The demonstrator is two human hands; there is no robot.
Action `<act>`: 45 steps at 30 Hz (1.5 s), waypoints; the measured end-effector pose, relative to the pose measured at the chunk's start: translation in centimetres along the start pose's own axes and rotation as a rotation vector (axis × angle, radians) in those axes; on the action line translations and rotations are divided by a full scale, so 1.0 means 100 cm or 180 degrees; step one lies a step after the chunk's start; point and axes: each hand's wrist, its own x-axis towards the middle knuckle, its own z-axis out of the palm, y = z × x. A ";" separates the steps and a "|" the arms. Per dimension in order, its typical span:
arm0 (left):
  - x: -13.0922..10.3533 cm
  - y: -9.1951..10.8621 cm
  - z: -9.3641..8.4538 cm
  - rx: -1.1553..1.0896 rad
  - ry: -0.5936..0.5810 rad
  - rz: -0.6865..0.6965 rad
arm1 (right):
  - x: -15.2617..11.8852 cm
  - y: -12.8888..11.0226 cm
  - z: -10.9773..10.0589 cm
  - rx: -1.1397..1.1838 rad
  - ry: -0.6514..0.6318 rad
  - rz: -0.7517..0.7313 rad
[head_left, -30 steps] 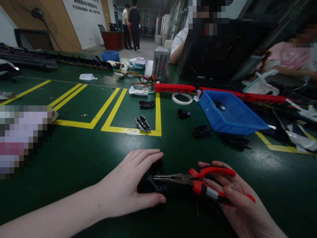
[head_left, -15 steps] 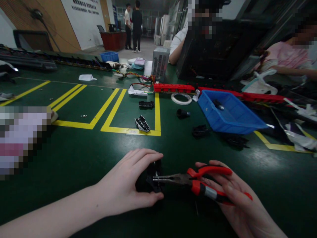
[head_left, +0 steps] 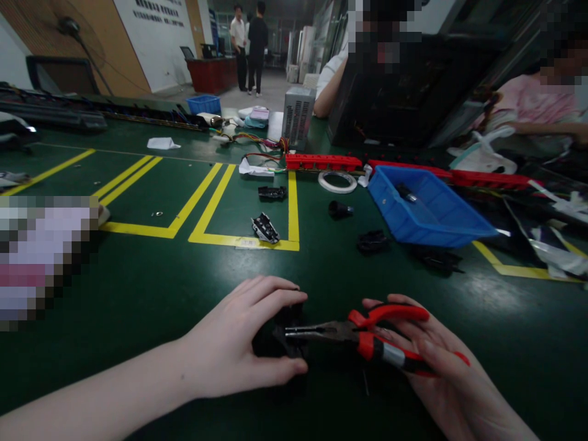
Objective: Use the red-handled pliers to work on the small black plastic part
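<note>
Between the thumb and fingers of my left hand (head_left: 243, 337) is a small black plastic part (head_left: 291, 349), gripped at its near and far ends. Its details are dark and partly hidden by the fingers. My right hand (head_left: 441, 361) is closed on the red-handled needle-nose pliers (head_left: 390, 355), which point left. Their slim metal jaws reach over the middle of the black part; whether they pinch anything there I cannot tell. A thin pin-like piece (head_left: 366, 382) lies on the table below the pliers.
Beyond my hands, a black-and-silver part (head_left: 265, 228) and several black pieces lie on the green table. A blue bin (head_left: 429, 208) stands at the right, near a roll of tape (head_left: 337, 181) and a red strip (head_left: 324, 162). People sit across the table.
My hands, the black part and the pliers hold almost the same pose. The left fingers have shifted very slightly right over the part.
</note>
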 end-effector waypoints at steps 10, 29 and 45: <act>0.002 0.003 -0.005 -0.0246 -0.0136 -0.0179 | 0.002 -0.002 -0.004 0.0107 0.0050 0.0099; 0.006 -0.002 -0.007 -0.0336 -0.0252 -0.0136 | 0.001 -0.001 -0.001 0.0040 0.0005 -0.0051; 0.006 -0.002 -0.010 -0.0312 -0.0347 -0.0107 | -0.002 -0.001 0.002 0.0122 -0.0003 0.0010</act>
